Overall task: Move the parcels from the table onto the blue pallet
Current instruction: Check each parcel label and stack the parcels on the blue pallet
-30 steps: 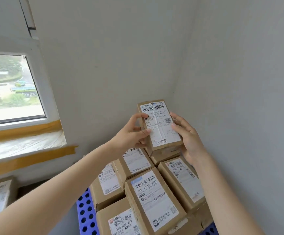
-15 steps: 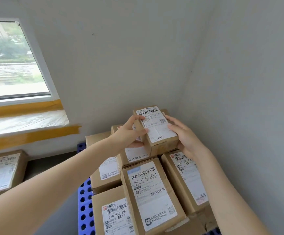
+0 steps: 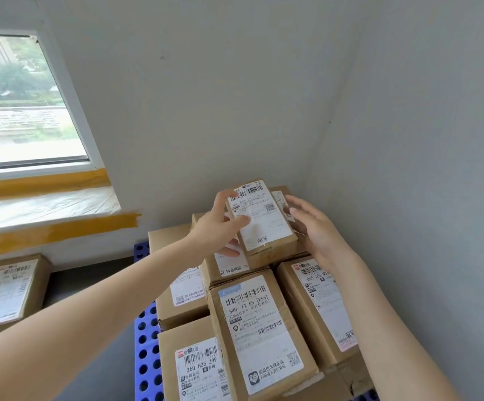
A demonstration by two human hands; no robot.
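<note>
Head view: small rectangular cardboard parcel [image 3: 264,224], matte brown with a smooth white printed label, sitting on top of the stack at the far right corner of the blue pallet [image 3: 146,347]. Left hand [image 3: 217,227] gripping its left edge, thumb across the label, fingers curled beneath. Right hand [image 3: 316,227] just beside its right side, fingers straight and loosely spread, contact unclear. Below, more taped brown cardboard boxes [image 3: 259,328], boxy and labelled, packed tightly together. Pallet of glossy plastic, perforated with round holes. Further labelled parcels [image 3: 9,293] lying well apart at far left.
</note>
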